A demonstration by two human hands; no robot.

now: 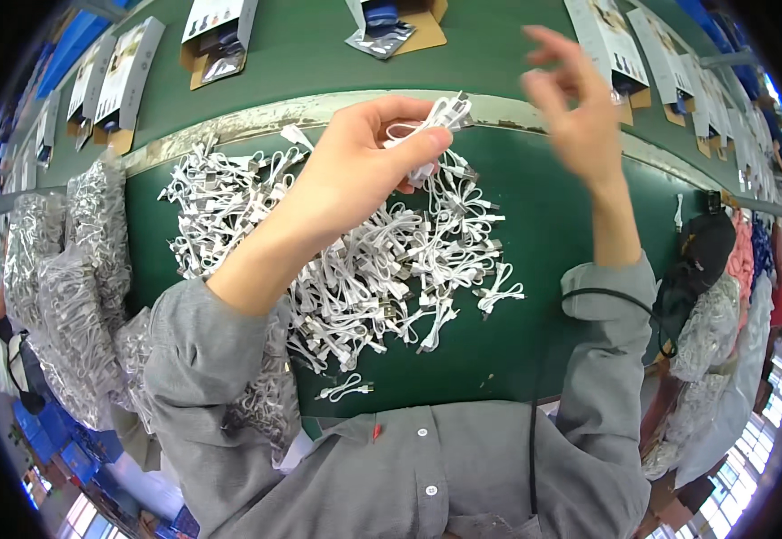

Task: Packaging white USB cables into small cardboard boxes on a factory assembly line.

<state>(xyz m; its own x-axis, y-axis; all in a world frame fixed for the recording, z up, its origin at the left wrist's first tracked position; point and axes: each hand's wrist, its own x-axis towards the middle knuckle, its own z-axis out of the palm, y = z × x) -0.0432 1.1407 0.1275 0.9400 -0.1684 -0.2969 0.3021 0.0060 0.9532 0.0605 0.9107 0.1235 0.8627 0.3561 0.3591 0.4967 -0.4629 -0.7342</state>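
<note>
My left hand (369, 157) is closed round a small bunch of white USB cables (449, 112), raised above the table near its far edge. Metal plugs stick out past the thumb. To the right, my right hand (575, 112) is lifted with its fingers apart and slightly blurred, and nothing shows in it. Under my left forearm spreads a big heap of short white cables (355, 287), each coiled into a small loop. One loose cable (346, 388) lies at the table's near edge, and another (500, 287) sits at the heap's right side.
Beyond the worn pale ledge (256, 121), open boxes (220, 40) stand on a green surface (306, 45). Clear bags full of cables (77, 287) are piled at the left. A black cap (707, 247) and more plastic bags (710, 323) lie at the right. A black cord (535, 449) hangs by my right arm.
</note>
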